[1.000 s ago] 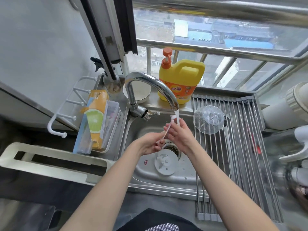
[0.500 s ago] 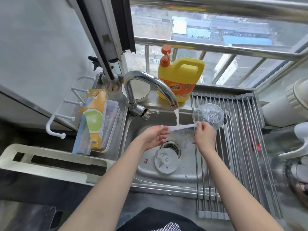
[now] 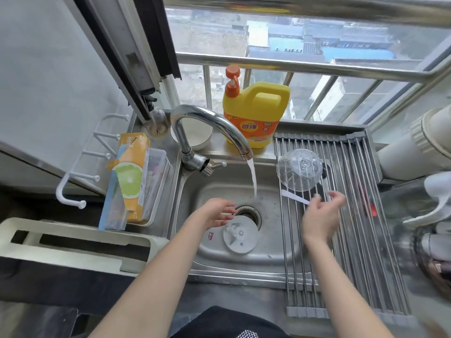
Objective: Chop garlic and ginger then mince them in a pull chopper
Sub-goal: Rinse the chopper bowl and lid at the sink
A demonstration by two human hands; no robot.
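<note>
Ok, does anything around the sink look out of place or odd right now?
The tap is running into the sink with neither hand under the stream. The white chopper lid lies in the basin beside the drain. Nothing looks spilled or broken.

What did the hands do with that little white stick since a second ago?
The right hand carried the white stick from under the running water rightward onto the drying rack and let go. The left hand released it and dropped toward the round white lid. Tap still running; clear bowl unmoved.
</note>
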